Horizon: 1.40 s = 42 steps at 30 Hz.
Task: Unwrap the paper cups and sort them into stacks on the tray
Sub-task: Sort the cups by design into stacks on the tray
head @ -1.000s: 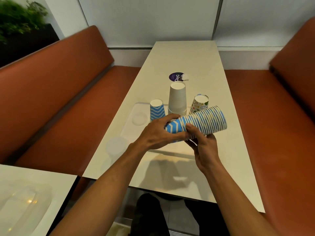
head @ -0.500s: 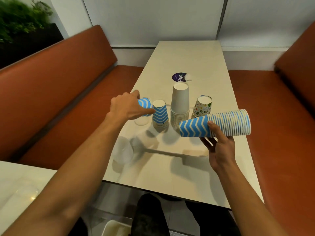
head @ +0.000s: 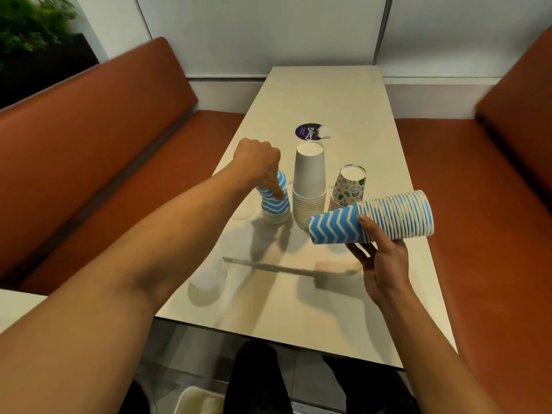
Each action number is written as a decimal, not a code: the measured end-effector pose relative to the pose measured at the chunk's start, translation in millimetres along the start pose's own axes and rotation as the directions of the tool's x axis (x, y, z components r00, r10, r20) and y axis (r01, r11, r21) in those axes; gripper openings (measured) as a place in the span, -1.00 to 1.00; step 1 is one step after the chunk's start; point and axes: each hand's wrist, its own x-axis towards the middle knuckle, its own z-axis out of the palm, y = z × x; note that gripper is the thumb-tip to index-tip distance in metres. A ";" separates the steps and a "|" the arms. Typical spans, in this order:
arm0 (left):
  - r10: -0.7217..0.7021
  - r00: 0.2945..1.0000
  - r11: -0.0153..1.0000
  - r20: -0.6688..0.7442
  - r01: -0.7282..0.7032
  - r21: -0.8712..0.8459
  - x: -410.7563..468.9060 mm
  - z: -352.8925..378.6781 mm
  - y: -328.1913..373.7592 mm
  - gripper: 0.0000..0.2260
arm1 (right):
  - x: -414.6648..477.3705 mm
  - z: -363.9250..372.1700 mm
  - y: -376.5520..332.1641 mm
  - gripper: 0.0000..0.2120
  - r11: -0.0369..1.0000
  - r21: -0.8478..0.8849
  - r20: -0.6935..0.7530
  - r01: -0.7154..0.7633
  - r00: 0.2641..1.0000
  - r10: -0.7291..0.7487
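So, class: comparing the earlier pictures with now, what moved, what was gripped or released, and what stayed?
The left hand let go of the sideways blue stack, took one blue cup off it, carried it left and now lowers it, tilted, onto the upright blue stack. The right hand keeps holding that stack. The white stack and patterned stack stayed put.

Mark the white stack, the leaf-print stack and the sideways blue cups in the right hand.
white stack (head: 309, 174): head view, top cup's wall.
leaf-print stack (head: 349, 189): head view, top cup's print.
sideways blue cups (head: 334, 228): head view, end cup's zigzag wall.
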 end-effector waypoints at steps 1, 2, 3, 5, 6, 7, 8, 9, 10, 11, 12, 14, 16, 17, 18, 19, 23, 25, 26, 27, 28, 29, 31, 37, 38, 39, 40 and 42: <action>0.009 1.000 1.000 0.013 -0.009 0.015 1.3 -2.4 3.0 -0.21 | 0.3 -0.1 0.8 -0.27 1.000 0.001 0.001 -0.004 1.000 0.004; 0.016 1.000 1.000 0.024 -0.016 0.025 2.1 -5.0 5.5 -0.22 | 0.6 -0.5 1.6 -0.30 1.000 0.000 0.003 -0.007 1.000 0.007; 0.019 0.999 0.999 0.033 -0.020 0.028 2.8 -7.4 7.1 -0.22 | 1.0 -0.5 2.4 -0.33 1.000 -0.002 0.007 -0.011 1.000 0.011; 0.018 0.999 1.000 0.043 -0.019 0.019 4.2 -11.4 7.6 -0.22 | 1.4 -0.6 3.3 -0.39 1.000 -0.006 0.018 -0.016 1.000 0.017; 0.015 0.999 1.000 0.047 -0.016 0.011 4.9 -12.9 6.2 -0.22 | 1.3 -0.3 3.5 -0.39 1.000 -0.007 0.021 -0.017 1.000 0.017; 0.012 0.999 1.000 0.049 -0.011 -0.001 6.1 -13.5 4.6 -0.21 | 1.1 0.3 3.4 -0.36 1.000 -0.006 0.023 -0.018 1.000 0.018; 0.010 0.999 1.000 0.051 -0.010 -0.017 7.3 -13.6 2.4 -0.20 | 0.7 0.9 3.0 -0.32 1.000 -0.004 0.023 -0.018 1.000 0.018; 0.015 0.999 0.999 0.050 -0.013 -0.039 8.9 -12.8 0.4 -0.18 | 0.6 1.3 2.7 -0.30 1.000 0.000 0.022 -0.018 1.000 0.018; 0.023 0.999 0.998 0.046 -0.020 -0.067 10.1 -12.1 -1.1 -0.15 | 0.4 1.6 2.4 -0.30 1.000 0.001 0.024 -0.018 1.000 0.018; 0.033 0.999 0.995 0.040 -0.029 -0.099 11.0 -11.8 -1.9 -0.12 | 0.8 1.4 2.6 -0.34 1.000 0.002 0.025 -0.020 0.999 0.020; 0.041 0.999 0.991 0.032 -0.037 -0.128 11.7 -11.8 -2.3 -0.10 | 1.1 1.2 3.0 -0.38 1.000 0.001 0.027 -0.023 0.999 0.023; 0.048 0.999 0.984 0.018 -0.045 -0.171 13.2 -12.0 -3.7 -0.05 | 2.0 0.8 3.9 -0.43 1.000 0.001 0.026 -0.027 0.999 0.027; 0.046 0.999 0.977 0.010 -0.043 -0.208 12.8 -12.4 -6.5 -0.04 | 2.9 0.6 5.0 -0.46 1.000 -0.004 0.023 -0.024 0.999 0.024; 0.042 0.999 0.973 0.011 -0.038 -0.227 12.3 -11.7 -8.2 -0.04 | 3.1 0.7 5.2 -0.45 1.000 -0.004 0.023 -0.024 0.999 0.024; 0.038 0.999 0.969 0.020 -0.032 -0.243 11.8 -10.5 -10.0 -0.06 | 2.8 0.9 4.9 -0.43 1.000 -0.003 0.024 -0.023 0.999 0.023; 0.036 0.999 0.965 0.035 -0.026 -0.259 11.7 -8.5 -11.7 -0.09 | 2.6 1.3 4.8 -0.39 1.000 -0.001 0.025 -0.022 0.999 0.022; 0.029 0.997 0.951 0.074 -0.005 -0.309 12.8 2.4 -17.2 -0.31 | 1.9 1.2 5.2 -0.43 1.000 -0.015 0.034 -0.023 0.999 0.023; 0.024 0.997 0.943 0.076 0.002 -0.332 11.6 6.7 -19.0 -0.37 | 2.2 1.3 6.2 -0.50 0.999 -0.022 0.041 -0.023 0.999 0.024; 0.023 0.997 0.938 0.071 0.003 -0.346 10.8 8.3 -19.6 -0.38 | 2.2 1.9 6.5 -0.51 0.999 -0.026 0.045 -0.023 0.999 0.024; 0.021 0.998 0.934 0.061 0.002 -0.358 10.0 9.8 -19.6 -0.38 | 1.6 2.7 6.4 -0.50 0.999 -0.028 0.048 -0.022 0.999 0.024; 0.019 0.999 0.930 0.051 0.001 -0.368 9.3 11.3 -19.2 -0.38 | 0.7 4.0 6.0 -0.48 0.999 -0.028 0.053 -0.022 0.998 0.023; 0.018 0.999 0.926 0.040 -0.002 -0.378 8.7 12.9 -18.6 -0.37 | -0.2 5.3 5.8 -0.45 0.999 -0.026 0.057 -0.020 0.998 0.022; 0.017 1.000 0.916 0.018 -0.008 -0.401 7.3 16.5 -17.6 -0.35 | -1.9 7.2 5.8 -0.44 0.999 -0.033 0.068 -0.015 0.998 0.017; -0.080 0.996 0.790 -0.038 0.040 -0.612 -22.2 13.0 -25.8 -0.31 | -9.6 5.0 5.1 -0.51 0.999 -0.050 0.130 -0.019 0.991 0.025; -0.132 0.988 0.732 -0.076 0.045 -0.680 -33.3 11.6 -26.4 -0.37 | -11.7 4.2 5.1 -0.53 0.998 -0.048 0.149 -0.027 0.988 0.033; -0.188 0.976 0.652 -0.107 0.043 -0.757 -45.6 11.8 -25.1 -0.43 | -14.5 3.5 5.5 -0.55 0.999 -0.041 0.166 -0.037 0.985 0.043; -0.237 0.964 0.548 -0.117 0.033 -0.836 -58.5 13.9 -22.3 -0.48 | -17.1 3.7 5.9 -0.56 0.999 -0.029 0.181 -0.047 0.982 0.051; -0.270 0.958 0.292 -0.094 -0.011 -0.956 -85.0 21.6 -9.9 -0.57 | -21.4 5.7 7.1 -0.54 0.998 -0.008 0.201 -0.068 0.977 0.068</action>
